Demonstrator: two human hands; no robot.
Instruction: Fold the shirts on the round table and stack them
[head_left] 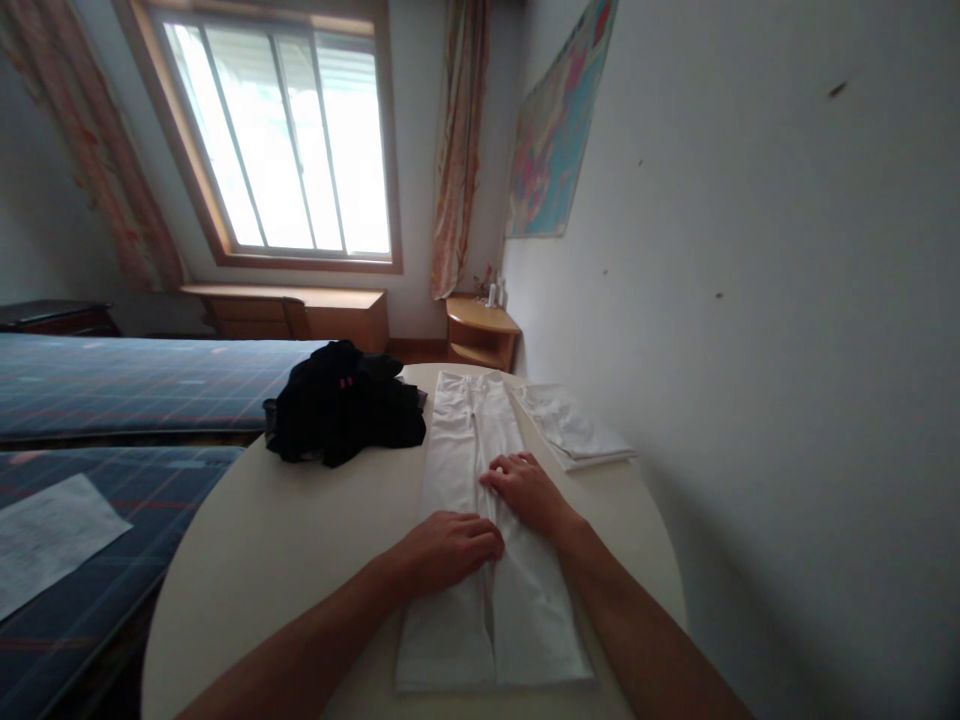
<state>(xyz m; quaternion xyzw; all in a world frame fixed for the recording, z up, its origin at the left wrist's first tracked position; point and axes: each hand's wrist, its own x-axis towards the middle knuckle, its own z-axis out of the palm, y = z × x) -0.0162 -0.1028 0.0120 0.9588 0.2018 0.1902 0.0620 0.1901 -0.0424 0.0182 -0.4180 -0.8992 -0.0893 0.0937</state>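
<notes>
A pair of white trousers (532, 610) lies lengthwise on a round cream table (247, 560), its two legs side by side with the hems towards me. My left hand (454, 545) rests on the left leg, fingers curled together at the gap between the legs. A little farther up, my right hand (525, 488) has its bent fingertips on the inner edge of the right leg. Both hands appear to pinch the cloth; the thumbs are mostly hidden. The waist end lies flat near the table's far edge.
A heap of black clothing (337, 405) sits at the table's back left. Folded white cloth (574, 425) lies at the right, beside the wall (787, 400). Blue plaid mattresses (150, 390) stand left, with a paper sheet (52, 540). Behind is a corner shelf (480, 318).
</notes>
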